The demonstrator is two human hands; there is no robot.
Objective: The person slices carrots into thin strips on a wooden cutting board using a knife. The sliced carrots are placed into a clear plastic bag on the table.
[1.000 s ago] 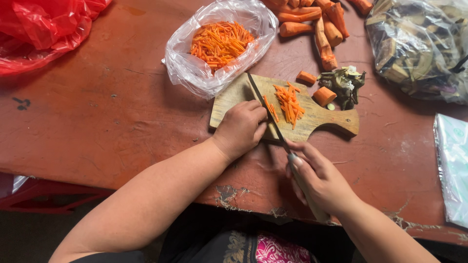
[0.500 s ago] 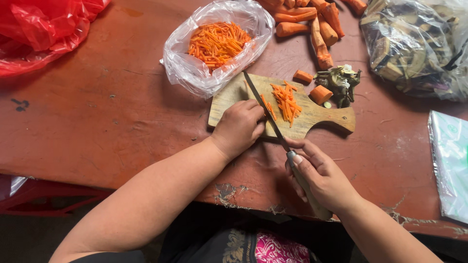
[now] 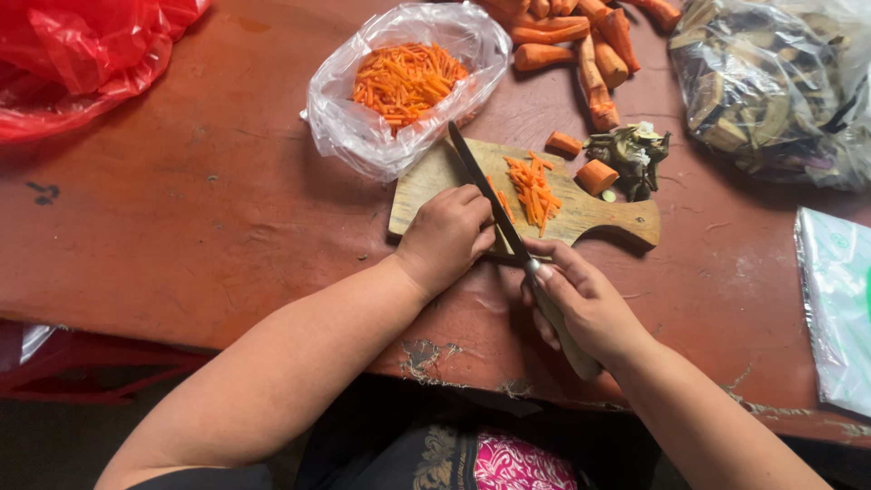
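Orange carrot strips [image 3: 533, 189] lie on the pale wooden board [image 3: 581, 210] just beyond the right hand [image 3: 581, 304]. Past the left hand [image 3: 446, 238], a clear bag [image 3: 363, 136] holds more orange. The worktop [image 3: 209, 209] is worn red-brown. Far left, red plastic [image 3: 82, 54]. The knife [image 3: 490, 195] blade is dark.

We see open red tabletop [image 3: 181, 218] left of the wooden cutting board [image 3: 626, 216], wide enough for our hands to pass. Behind the board, a clear bag of carrot strips [image 3: 404, 82] touches its far left corner. Whole carrots [image 3: 590, 54] and a bag of dark vegetable slices [image 3: 771, 91] crowd the far right. A red plastic bag [image 3: 82, 54] fills the far left corner. A clear plastic sheet [image 3: 839, 308] lies at the right edge.
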